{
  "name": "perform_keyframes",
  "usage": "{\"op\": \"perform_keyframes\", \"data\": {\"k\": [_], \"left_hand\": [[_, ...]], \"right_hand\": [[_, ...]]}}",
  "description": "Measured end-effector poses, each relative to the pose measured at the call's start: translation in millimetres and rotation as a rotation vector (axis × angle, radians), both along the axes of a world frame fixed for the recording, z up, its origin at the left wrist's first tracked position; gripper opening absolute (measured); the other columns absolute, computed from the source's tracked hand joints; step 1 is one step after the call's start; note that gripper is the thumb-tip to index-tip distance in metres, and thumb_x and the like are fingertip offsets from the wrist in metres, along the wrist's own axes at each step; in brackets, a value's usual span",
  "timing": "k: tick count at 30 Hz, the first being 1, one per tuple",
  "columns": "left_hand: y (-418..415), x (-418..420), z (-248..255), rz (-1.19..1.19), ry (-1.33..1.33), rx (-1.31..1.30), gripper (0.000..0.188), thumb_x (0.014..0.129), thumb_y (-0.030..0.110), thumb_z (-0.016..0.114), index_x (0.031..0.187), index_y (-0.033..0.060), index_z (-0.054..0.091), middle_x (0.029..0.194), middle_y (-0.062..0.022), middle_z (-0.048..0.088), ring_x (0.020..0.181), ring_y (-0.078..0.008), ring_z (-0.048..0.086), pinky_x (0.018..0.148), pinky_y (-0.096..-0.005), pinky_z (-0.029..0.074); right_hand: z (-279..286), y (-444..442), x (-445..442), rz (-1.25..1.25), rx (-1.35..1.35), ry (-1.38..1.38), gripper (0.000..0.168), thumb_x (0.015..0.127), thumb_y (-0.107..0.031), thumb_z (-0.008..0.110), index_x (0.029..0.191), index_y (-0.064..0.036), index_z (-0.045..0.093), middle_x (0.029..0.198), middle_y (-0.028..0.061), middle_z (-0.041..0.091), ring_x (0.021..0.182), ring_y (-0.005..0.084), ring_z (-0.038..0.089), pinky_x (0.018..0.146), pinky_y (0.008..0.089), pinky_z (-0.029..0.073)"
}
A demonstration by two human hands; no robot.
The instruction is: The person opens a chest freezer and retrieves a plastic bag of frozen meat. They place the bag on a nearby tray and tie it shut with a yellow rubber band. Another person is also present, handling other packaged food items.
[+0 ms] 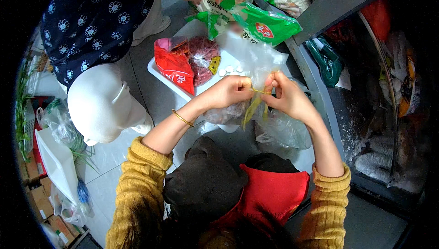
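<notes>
Between my two hands a thin yellow tie [258,90] runs around the gathered neck of a clear plastic bag [226,113]. My left hand [234,92] pinches one end of it. The other end is between the fingertips of my right hand [284,94]. Loose yellow strips hang below my fingers. Beyond my hands lies a white tray [154,71], on which rest a red packet [174,65], a clear bag of reddish food [202,74] and several small white discs [229,69]. The bag's contents are partly hidden by my hands.
Green-and-white printed bags [267,26] lie at the tray's far side. Another person in a dark flowered top [92,29] and white trousers is close on the left. A metal-framed cabinet [363,111] stands at the right. A white bin [56,159] and cardboard boxes [42,201] are at far left.
</notes>
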State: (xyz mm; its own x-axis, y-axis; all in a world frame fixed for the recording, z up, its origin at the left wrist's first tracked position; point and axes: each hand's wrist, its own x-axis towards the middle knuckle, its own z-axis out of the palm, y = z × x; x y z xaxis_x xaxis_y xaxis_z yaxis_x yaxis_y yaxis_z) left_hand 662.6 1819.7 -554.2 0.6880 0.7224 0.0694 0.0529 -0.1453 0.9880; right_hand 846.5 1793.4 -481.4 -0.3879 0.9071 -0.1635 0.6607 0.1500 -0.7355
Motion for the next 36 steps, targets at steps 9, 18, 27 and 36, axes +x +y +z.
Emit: {"op": "perform_keyframes", "data": {"k": [9,18,27,36], "left_hand": [[0.0,0.7,19.0,0.002,0.016,-0.046,0.024,0.073,0.008,0.053,0.058,0.0031,0.034,0.054,0.0040,0.029,0.053,-0.0038,0.028,0.045,-0.0220,0.027],[3.3,9.0,14.3,0.011,-0.046,-0.200,0.023,0.073,0.007,0.052,0.057,0.0055,0.036,0.054,0.0063,0.033,0.053,-0.0027,0.031,0.045,-0.0204,0.027],[8.2,4.2,23.1,0.033,-0.025,-0.226,0.023,0.072,0.008,0.054,0.056,0.0058,0.038,0.053,0.0071,0.034,0.051,-0.0022,0.031,0.043,-0.0202,0.026],[0.9,11.5,3.0,0.255,-0.065,-0.273,0.026,0.074,0.006,0.051,0.056,0.0096,0.034,0.055,0.0090,0.031,0.051,-0.0006,0.028,0.044,-0.0180,0.023]], "right_hand": [[12.3,-3.5,12.5,-0.021,-0.283,0.262,0.028,0.066,-0.003,0.053,0.092,-0.007,0.043,0.076,0.0100,0.054,0.054,0.0182,0.053,0.050,0.0301,0.041],[-9.2,-5.2,-0.7,-0.140,0.249,-0.093,0.031,0.070,-0.005,0.053,0.098,-0.010,0.041,0.083,0.0053,0.055,0.062,0.0195,0.055,0.054,0.0317,0.043],[-29.3,12.7,-1.2,-0.137,0.330,0.180,0.034,0.069,-0.001,0.053,0.100,-0.008,0.042,0.076,0.0057,0.055,0.054,0.0168,0.053,0.052,0.0286,0.042],[-50.3,29.9,-15.9,-0.312,0.800,-0.133,0.034,0.058,-0.008,0.060,0.088,-0.006,0.045,0.073,0.0056,0.051,0.060,0.0223,0.054,0.052,0.0310,0.043]]}}
